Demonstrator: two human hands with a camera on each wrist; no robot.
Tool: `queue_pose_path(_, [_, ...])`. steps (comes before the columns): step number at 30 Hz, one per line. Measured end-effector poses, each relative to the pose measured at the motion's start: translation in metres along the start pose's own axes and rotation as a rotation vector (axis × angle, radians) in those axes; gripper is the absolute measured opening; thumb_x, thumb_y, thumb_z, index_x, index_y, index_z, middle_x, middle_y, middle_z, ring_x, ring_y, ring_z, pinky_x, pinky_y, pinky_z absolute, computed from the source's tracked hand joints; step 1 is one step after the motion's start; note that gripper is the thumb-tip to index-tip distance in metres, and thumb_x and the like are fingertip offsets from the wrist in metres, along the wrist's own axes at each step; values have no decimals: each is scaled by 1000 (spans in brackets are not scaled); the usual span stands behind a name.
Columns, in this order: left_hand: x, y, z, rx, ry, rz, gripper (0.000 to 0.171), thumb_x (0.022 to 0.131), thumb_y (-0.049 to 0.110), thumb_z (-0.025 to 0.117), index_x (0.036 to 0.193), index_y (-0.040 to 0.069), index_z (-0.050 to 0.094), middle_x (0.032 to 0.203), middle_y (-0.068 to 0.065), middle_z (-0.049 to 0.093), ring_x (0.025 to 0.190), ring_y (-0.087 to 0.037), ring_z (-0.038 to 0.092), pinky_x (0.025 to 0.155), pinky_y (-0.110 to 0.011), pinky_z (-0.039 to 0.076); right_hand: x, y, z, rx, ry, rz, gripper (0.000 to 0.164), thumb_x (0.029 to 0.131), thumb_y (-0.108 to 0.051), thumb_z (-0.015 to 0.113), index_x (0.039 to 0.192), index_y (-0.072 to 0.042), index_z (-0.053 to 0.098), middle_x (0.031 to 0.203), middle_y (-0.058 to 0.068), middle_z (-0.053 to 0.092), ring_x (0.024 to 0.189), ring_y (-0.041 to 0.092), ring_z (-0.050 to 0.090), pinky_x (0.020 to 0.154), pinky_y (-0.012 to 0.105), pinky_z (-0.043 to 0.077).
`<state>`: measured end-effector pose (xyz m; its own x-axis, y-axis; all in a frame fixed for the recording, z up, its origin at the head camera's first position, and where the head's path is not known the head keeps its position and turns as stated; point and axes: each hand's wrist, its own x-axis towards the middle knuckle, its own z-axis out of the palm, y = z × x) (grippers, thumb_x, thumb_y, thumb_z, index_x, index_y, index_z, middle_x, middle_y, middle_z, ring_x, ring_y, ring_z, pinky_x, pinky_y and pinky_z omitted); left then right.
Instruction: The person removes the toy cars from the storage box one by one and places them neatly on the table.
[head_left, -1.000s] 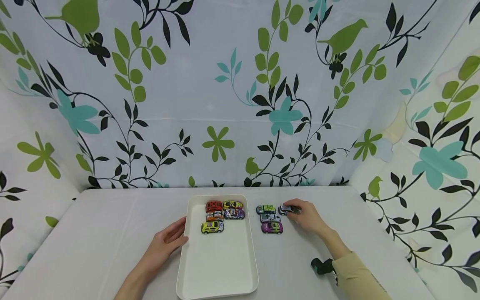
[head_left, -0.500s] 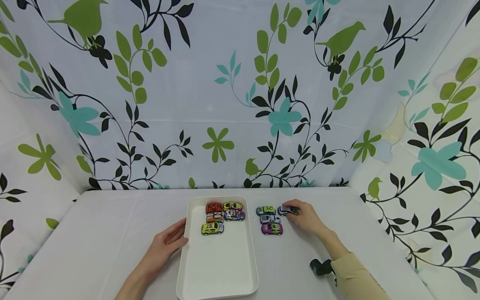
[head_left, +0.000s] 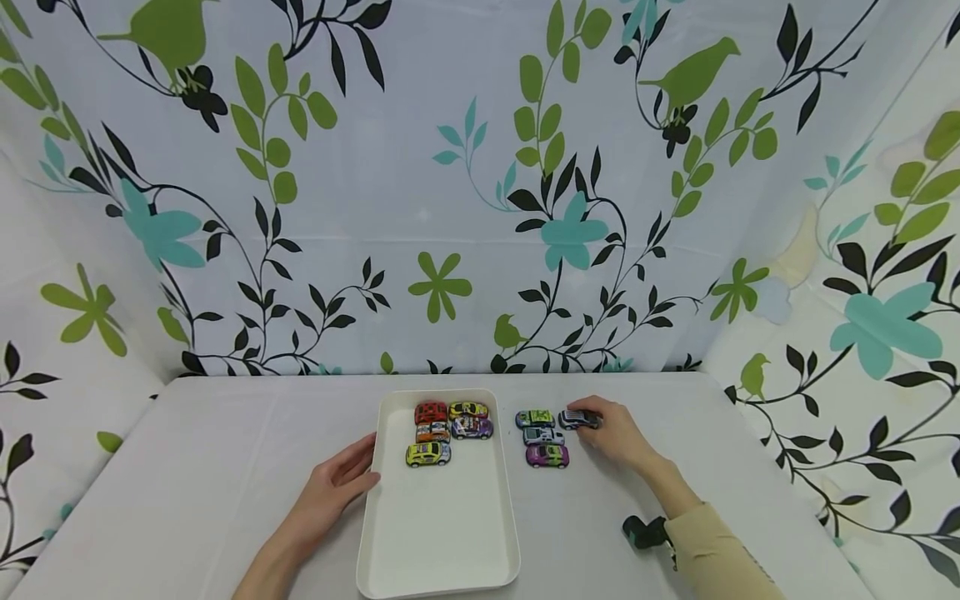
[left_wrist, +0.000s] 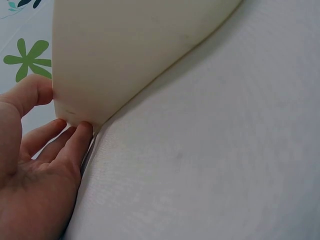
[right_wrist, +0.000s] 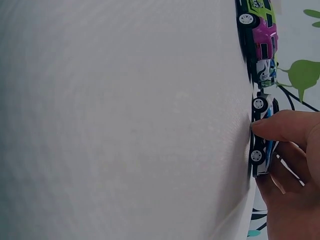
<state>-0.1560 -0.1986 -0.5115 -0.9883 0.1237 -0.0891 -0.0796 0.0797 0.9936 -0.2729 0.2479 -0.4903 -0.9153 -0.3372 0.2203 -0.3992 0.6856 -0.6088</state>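
My right hand point(head_left: 618, 432) pinches a silver-and-dark toy car point(right_wrist: 260, 112) at the table's back right, its thumb on the car's near side. Left of it stand a green toy car point(head_left: 535, 418), a pale grey toy car point(head_left: 543, 437) and a purple-and-green toy car point(head_left: 547, 456), one below another. My left hand point(head_left: 333, 483) rests thumb and fingertips against the left side of a white tray point(head_left: 438, 533). In the tray's far part are several toy cars, among them a red one point(head_left: 431, 412), a purple one point(head_left: 472, 427) and a yellow one point(head_left: 428, 454).
A dark green and black object point(head_left: 642, 532) is on the table next to the right sleeve point(head_left: 716, 554). Patterned cloth point(head_left: 480, 183) hangs behind the white table point(head_left: 195, 500) and along its sides.
The view has shifted very slightly. Both hands and the toy cars stay where they were.
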Motion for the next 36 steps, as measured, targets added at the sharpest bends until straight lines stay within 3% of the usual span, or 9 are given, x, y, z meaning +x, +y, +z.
queue_pose_path(11, [1, 0, 0, 6, 2, 6, 69, 95, 20, 69, 155, 8, 35, 161, -11, 33, 148, -25, 32, 100, -11, 43, 0, 1, -1, -5, 12, 12, 39, 84, 2, 74, 122, -7, 69, 126, 13, 68, 125, 38, 58, 108, 56, 44])
queue_pose_path(18, [1, 0, 0, 26, 13, 1, 69, 95, 21, 69, 154, 8, 35, 161, -12, 34, 147, -25, 33, 105, -18, 44, 0, -5, -1, -4, 17, 7, 41, 83, 2, 75, 123, -5, 68, 126, 14, 67, 125, 39, 57, 108, 57, 43])
queue_pose_path(26, [1, -2, 1, 17, 15, 0, 69, 95, 19, 69, 154, 7, 35, 161, -13, 34, 147, -25, 33, 101, -11, 43, -3, -8, -1, -15, 22, 5, 41, 82, 3, 75, 122, -2, 68, 125, 16, 67, 125, 41, 57, 109, 58, 43])
queue_pose_path(36, [2, -3, 1, 23, 17, 6, 70, 95, 20, 69, 154, 7, 35, 161, -13, 34, 147, -26, 33, 102, -13, 43, 0, -17, -2, -32, 25, -28, 44, 82, 1, 76, 125, -3, 66, 128, 13, 67, 128, 39, 55, 110, 58, 42])
